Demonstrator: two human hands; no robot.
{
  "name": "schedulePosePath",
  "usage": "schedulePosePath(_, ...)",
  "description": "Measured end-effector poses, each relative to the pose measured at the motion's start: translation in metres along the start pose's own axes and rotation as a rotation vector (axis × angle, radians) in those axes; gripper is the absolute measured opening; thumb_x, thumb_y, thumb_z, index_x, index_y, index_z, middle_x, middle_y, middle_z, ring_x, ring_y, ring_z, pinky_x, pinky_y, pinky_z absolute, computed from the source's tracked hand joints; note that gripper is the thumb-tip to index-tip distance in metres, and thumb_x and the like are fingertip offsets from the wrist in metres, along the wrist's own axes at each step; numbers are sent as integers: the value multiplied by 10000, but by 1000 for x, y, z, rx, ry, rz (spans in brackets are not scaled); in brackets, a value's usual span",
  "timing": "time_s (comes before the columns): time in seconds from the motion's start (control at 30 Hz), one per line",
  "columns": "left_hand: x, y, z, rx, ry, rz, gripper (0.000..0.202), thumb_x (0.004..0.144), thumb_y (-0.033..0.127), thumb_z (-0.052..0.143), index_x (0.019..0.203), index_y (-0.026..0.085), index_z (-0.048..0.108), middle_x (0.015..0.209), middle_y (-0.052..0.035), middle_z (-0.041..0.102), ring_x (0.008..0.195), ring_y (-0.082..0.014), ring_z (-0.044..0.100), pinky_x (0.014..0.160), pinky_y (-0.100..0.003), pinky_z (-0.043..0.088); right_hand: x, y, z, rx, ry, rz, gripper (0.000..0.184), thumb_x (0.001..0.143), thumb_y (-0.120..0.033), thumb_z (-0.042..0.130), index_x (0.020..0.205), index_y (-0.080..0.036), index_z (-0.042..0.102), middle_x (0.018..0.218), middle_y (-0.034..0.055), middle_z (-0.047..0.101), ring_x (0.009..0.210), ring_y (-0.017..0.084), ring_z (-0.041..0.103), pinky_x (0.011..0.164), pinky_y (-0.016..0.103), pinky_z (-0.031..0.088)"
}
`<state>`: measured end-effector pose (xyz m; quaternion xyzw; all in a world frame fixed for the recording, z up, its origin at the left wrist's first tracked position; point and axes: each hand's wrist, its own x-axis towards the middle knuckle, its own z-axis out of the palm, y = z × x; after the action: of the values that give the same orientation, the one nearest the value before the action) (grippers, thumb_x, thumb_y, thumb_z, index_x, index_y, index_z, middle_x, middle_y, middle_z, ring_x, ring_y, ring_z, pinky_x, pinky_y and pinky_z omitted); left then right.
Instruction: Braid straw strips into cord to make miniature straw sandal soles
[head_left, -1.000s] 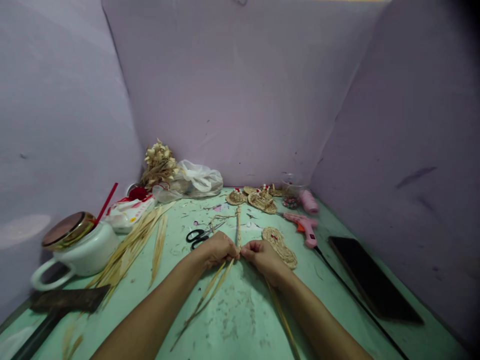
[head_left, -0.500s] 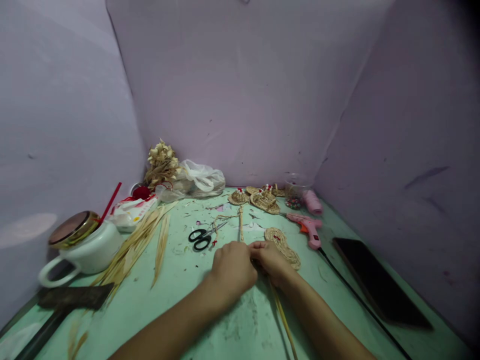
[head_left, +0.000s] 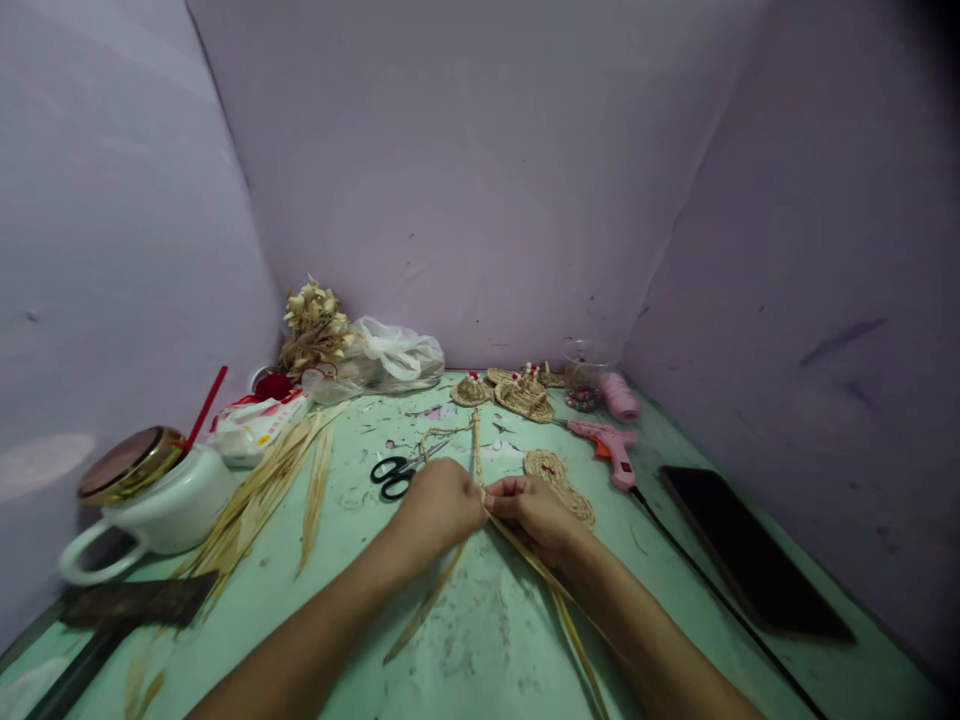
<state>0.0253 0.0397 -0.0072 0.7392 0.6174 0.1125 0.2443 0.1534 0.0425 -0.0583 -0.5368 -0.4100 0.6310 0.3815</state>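
At mid-table my left hand [head_left: 444, 502] is closed around the lower end of a braided straw cord [head_left: 476, 440], which runs away from me over the table. My right hand [head_left: 538, 512] pinches strands at the same spot, thumb and forefinger together, fingertips nearly touching the left hand. Loose straw strands [head_left: 576, 645] trail from the pinch under my right forearm. Another strand [head_left: 427, 605] hangs below the left hand. Black-handled scissors [head_left: 391, 478] lie just left of my left hand. A coiled straw piece with a red bead bow [head_left: 555, 482] lies beyond my right hand.
Right side: pink glue gun [head_left: 611, 448] with black cable, dark phone-like slab [head_left: 750, 555], thread spool [head_left: 619, 397], bead tub [head_left: 583, 375]. Left: white mug [head_left: 169, 505], hammer-like tool [head_left: 135, 600], straw strips [head_left: 262, 480]. Finished-looking straw pieces [head_left: 523, 397] lie at the back.
My hands have drawn slightly apart. A strand now shows below my left hand, and the strands at the right are spread wider. The view has shifted slightly.
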Motion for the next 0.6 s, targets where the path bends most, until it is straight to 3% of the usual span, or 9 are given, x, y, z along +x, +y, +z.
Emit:
schedulePosePath(0.07,10,-6,-3,-296,-55,-137,184,656,197,446,680,106,603,476,-36,534,392,-136,484,399,-235,338,-2,-3,1,20,-17,2,110,504,-201,608,552,-111,568,426,-28,523,363,47,384,403,187,272)
schedulePosePath(0.13,16,-10,1,-603,-219,-233,144,636,144,447,683,102,577,454,-10,509,343,-105,437,363,-219,324,-4,-4,1,57,-22,5,130,494,-206,626,568,-110,577,452,-13,554,396,64,437,429,192,310)
schedulePosePath(0.23,20,-12,12,-891,-392,-266,83,642,139,468,604,101,531,475,-13,513,361,-84,447,360,-197,329,-4,-4,-1,112,-74,0,181,478,-224,661,601,-109,594,478,3,578,448,91,495,474,205,357)
schedulePosePath(0.37,21,-14,19,-764,-347,-264,127,634,211,509,551,116,522,372,48,390,280,-50,295,307,-184,192,1,0,-6,5,-137,-72,133,514,-228,644,538,-109,590,470,-8,559,464,79,476,498,194,360)
schedulePosePath(0.5,24,-17,22,-537,-182,-218,106,537,139,539,475,139,453,324,82,272,299,-32,200,343,-199,107,5,2,-5,-380,24,-160,86,571,-182,580,533,-112,612,444,-23,531,401,54,368,412,182,258)
schedulePosePath(0.6,26,-21,28,-570,-150,-184,117,507,90,522,458,136,427,347,80,266,349,-27,201,377,-205,99,-1,-4,0,-639,139,-251,121,600,-157,537,610,-126,654,499,6,587,442,83,431,428,195,262)
